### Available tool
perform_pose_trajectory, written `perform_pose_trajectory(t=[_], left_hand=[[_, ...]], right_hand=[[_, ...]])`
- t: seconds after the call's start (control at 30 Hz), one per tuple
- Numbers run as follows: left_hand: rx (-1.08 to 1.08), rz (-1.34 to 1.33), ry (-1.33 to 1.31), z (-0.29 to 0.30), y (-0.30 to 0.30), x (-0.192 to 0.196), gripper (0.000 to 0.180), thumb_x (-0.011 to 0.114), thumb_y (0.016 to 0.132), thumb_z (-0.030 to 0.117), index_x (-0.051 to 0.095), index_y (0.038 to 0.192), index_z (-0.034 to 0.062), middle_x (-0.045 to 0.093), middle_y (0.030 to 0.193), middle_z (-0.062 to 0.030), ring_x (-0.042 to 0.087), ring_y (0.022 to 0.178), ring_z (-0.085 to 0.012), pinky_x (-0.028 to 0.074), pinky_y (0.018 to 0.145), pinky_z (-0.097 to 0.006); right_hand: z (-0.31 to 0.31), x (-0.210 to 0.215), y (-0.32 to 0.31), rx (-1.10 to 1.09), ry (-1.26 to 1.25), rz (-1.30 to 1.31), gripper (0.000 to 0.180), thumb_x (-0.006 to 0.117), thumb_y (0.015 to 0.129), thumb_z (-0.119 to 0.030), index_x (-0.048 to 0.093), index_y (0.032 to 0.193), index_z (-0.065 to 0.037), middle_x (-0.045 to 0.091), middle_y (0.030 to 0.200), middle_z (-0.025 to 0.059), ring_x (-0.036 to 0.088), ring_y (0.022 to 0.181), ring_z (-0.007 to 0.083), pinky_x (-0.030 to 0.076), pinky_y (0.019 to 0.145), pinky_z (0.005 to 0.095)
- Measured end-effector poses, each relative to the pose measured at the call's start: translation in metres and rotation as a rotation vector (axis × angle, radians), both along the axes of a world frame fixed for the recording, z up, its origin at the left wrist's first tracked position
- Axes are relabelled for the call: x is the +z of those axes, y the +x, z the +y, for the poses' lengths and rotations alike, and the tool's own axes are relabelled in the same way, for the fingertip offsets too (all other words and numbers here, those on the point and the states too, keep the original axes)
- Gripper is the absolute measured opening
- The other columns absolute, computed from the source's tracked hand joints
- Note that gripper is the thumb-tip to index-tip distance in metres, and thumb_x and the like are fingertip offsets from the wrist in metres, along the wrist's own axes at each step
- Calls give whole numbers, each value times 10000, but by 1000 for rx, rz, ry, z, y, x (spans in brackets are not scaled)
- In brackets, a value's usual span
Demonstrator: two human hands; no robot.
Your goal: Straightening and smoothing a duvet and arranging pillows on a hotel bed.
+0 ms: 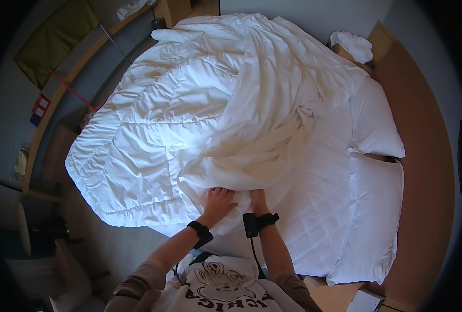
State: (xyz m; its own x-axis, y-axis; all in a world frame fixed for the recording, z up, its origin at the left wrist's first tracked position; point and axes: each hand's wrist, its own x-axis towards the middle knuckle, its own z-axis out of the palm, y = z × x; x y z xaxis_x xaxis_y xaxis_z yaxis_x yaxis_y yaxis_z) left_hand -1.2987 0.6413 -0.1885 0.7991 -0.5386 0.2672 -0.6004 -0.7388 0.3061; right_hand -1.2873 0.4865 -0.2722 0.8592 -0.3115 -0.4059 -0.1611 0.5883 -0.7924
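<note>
A white quilted duvet (153,130) spreads over the left and far side of the bed. Next to it, a thin white duvet cover (262,166) lies gathered in loose folds down the middle. At the near edge of this cover, my left hand (220,202) has its fingers curled over the fabric and grips it. My right hand (258,200) is close beside it, to the right, against the same edge. Its fingertips disappear under the fabric, so their grip is hidden. Both wrists wear black straps, the right one with a small box and cable.
Two white pillows (374,117) (371,218) lie along the wooden headboard (423,156) on the right. A white sheet (314,223) covers the mattress. Bedside boxes stand at both right corners. A long wooden shelf (59,99) and a chair (67,270) are on the left.
</note>
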Motion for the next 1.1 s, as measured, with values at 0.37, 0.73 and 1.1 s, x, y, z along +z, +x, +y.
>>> perform_pose_trajectory(t=[0.37, 0.73, 1.1], left_hand=[[213, -203, -64, 48, 166, 121, 117, 556, 716, 122, 569, 791, 33, 572, 764, -112, 540, 784, -282, 440, 688, -406], [496, -102, -106, 42, 106, -6, 328, 645, 712, 198, 492, 976, 78, 541, 935, -82, 559, 806, -291, 420, 751, -394], [87, -66, -378, -3, 56, 36, 115, 591, 720, 102, 547, 823, 78, 516, 930, -63, 482, 943, -243, 357, 832, -389]], right_hand=[[2, 165, 59, 152, -821, -329, 255, 586, 826, -243, 545, 930, -14, 588, 755, 86, 566, 679, 173, 445, 629, 283], [24, 77, 55, 486, -1517, -245, 632, 684, 704, -182, 392, 1264, -143, 501, 1055, 111, 514, 940, 290, 437, 778, 374], [-22, 51, 15, 195, -1333, -273, 65, 582, 752, -58, 543, 780, -15, 545, 847, 118, 533, 812, 290, 429, 723, 362]])
